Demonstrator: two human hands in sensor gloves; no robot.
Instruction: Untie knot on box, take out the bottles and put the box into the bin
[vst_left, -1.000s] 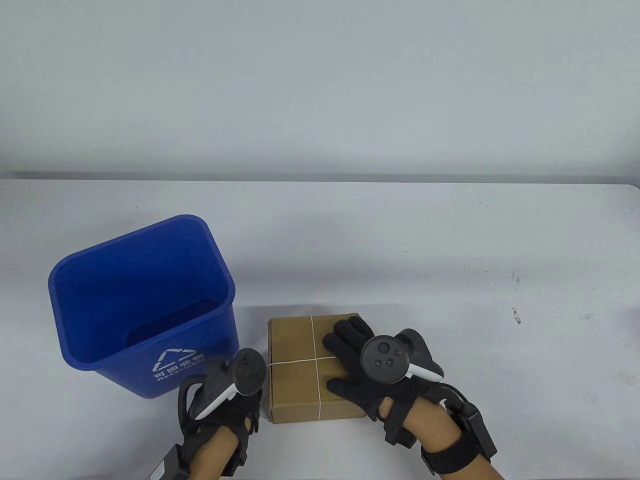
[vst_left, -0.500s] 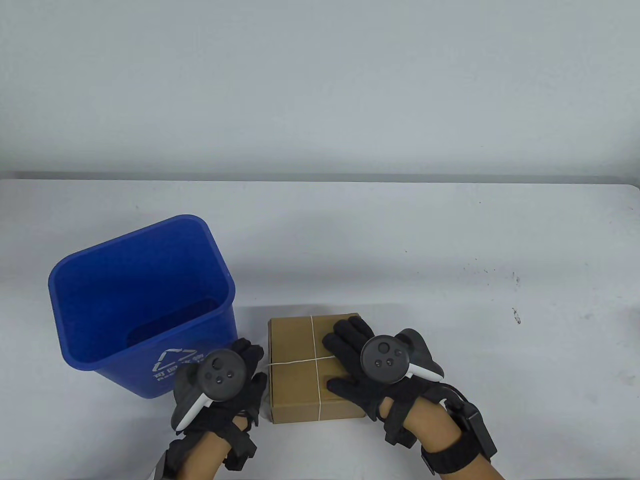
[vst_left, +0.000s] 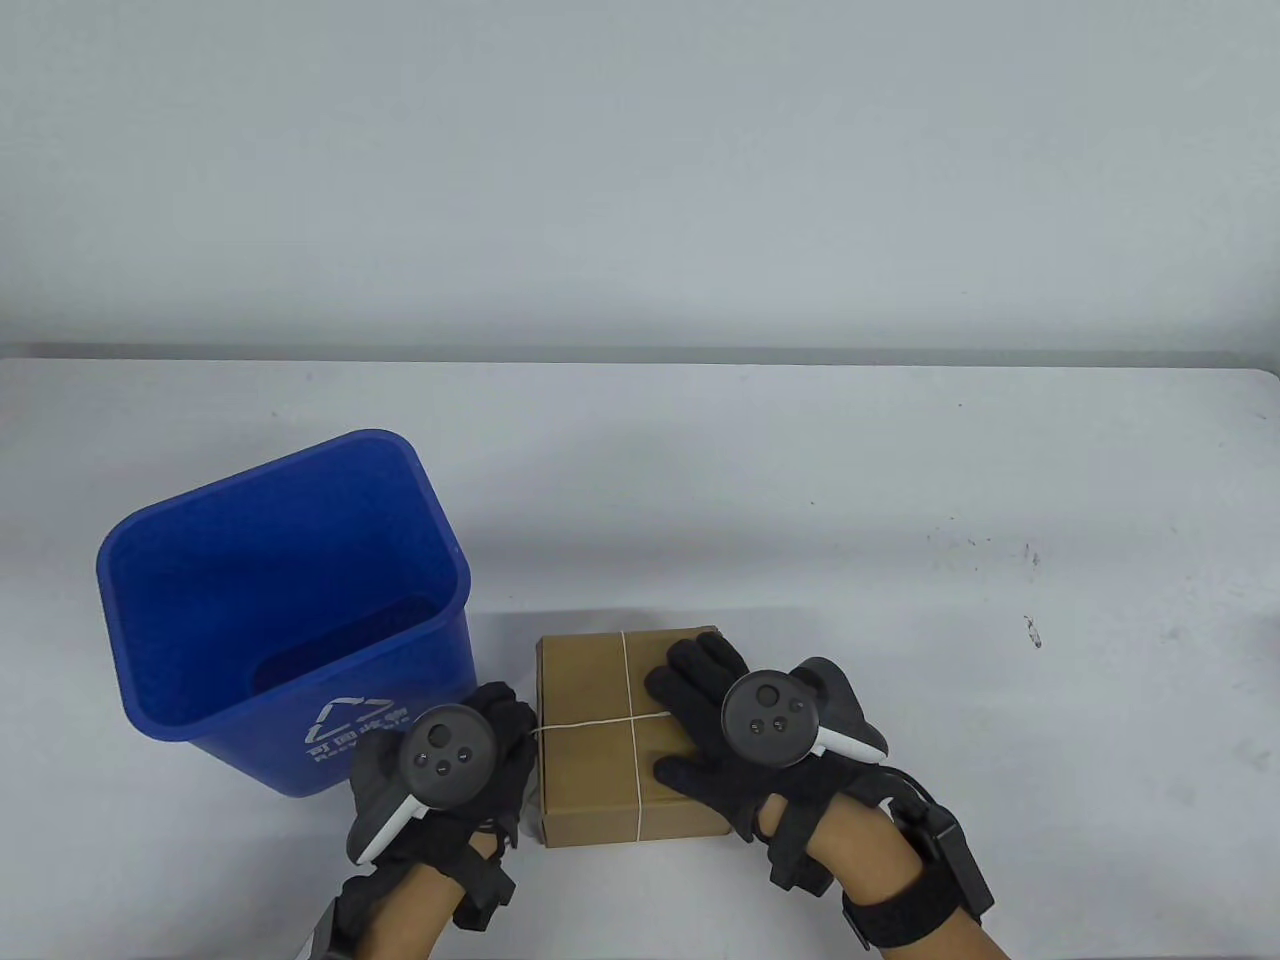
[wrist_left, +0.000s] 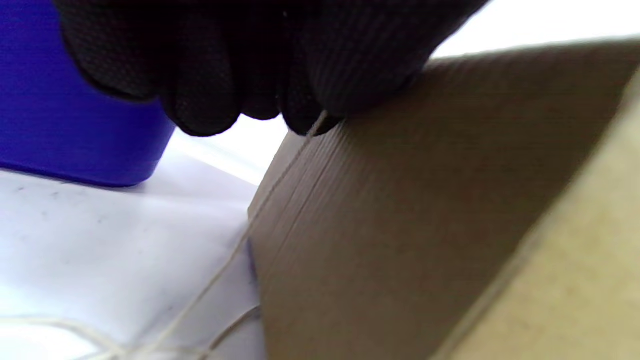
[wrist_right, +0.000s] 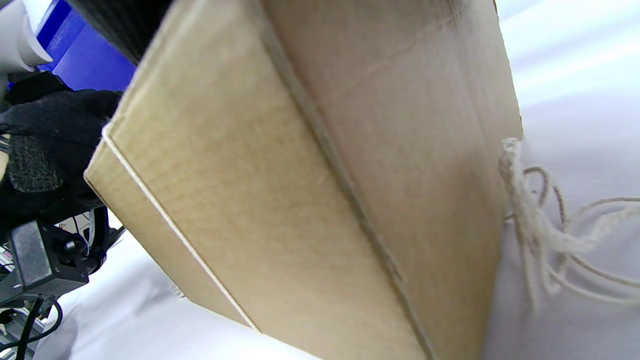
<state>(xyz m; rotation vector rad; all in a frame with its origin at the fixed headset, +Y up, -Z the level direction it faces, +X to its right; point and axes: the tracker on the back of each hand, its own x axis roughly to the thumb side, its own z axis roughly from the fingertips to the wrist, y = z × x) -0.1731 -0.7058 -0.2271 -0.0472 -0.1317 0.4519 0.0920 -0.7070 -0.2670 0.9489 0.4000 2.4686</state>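
Blue bin (vst_left: 285, 610) standing open-mouthed at left, waiting for the box. Left hand (vst_left: 470, 750) pinching the string (wrist_left: 280, 175) at the cardboard box's (vst_left: 610, 740) left edge, working it loose. Right hand (vst_left: 720, 730) pressing flat-fingered on the lid, pinning the box to the worktop (vst_left: 900, 600).

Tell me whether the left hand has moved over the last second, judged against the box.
Yes. The left hand has turned palm-down and edged toward the box; its fingers now pinch the string at the box's left edge.

1 cardboard box (vst_left: 600, 735), 1 blue bin (vst_left: 290, 610), 1 white string (vst_left: 628, 700), 2 gloved hands, 2 trackers.
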